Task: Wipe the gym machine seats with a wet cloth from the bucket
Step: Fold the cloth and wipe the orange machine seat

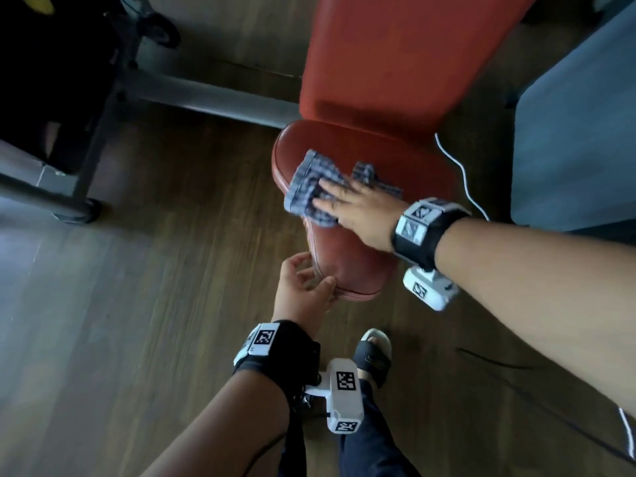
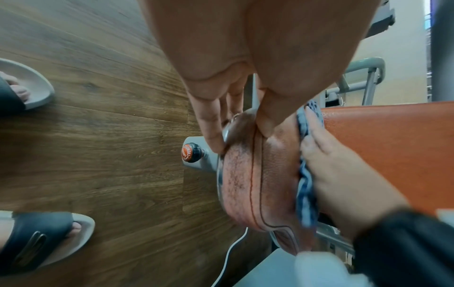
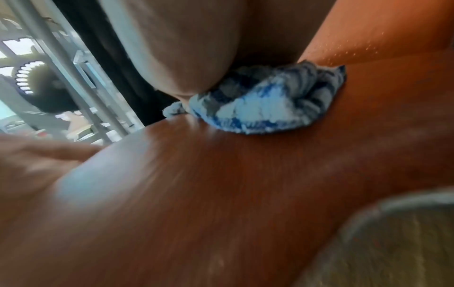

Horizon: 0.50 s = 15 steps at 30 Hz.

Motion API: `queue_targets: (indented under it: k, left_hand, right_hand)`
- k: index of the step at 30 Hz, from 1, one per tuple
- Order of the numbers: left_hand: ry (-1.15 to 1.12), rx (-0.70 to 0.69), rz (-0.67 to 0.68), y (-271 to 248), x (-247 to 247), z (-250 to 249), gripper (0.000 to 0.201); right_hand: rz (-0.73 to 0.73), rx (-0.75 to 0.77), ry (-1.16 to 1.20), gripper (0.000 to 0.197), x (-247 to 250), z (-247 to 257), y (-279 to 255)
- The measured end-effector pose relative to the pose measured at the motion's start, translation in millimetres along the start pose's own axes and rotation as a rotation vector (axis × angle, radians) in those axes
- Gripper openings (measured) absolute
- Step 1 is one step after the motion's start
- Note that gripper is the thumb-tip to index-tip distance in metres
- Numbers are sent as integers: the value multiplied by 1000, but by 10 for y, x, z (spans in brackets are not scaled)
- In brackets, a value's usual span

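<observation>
At the centre of the head view the right hand is lying flat, fingers straight and together, pressing the bunched checked cloth onto the upper left part of the red seat, most likely so the whole palm is driving the wet fabric across the pad. Just below, the left hand is curling thumb and fingers round the seat's lower edge, seemingly steadying it against the rubbing. The backrest is rising toward the top of the frame, and no bucket is showing.
</observation>
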<state>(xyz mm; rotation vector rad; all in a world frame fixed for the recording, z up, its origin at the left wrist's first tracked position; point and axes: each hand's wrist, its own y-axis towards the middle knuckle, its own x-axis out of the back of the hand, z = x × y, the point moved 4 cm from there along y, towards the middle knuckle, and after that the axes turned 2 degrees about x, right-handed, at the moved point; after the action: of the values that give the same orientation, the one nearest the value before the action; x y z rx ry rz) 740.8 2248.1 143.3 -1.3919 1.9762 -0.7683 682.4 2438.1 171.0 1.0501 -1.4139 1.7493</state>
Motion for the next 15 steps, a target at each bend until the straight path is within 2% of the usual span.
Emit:
queue_targets:
  k: [3, 5, 8, 11, 15]
  left_hand:
    - [23, -25, -21, 10, 13, 5, 48]
    - [25, -23, -18, 15, 24, 3, 46]
    - [51, -37, -10, 19, 37, -15, 47]
    - [-39, -15, -17, 54, 37, 34, 47]
    - [-152, 18, -22, 76, 21, 122, 45]
  right_hand:
    - [-5, -85, -29, 59, 149, -190, 345]
    - [-14, -86, -27, 59, 170, -161, 400]
    - [-3, 58, -88, 64, 98, 72, 163]
    - [17, 216, -127, 66, -5, 243, -119]
    - [106, 221, -103, 64, 5, 120, 97]
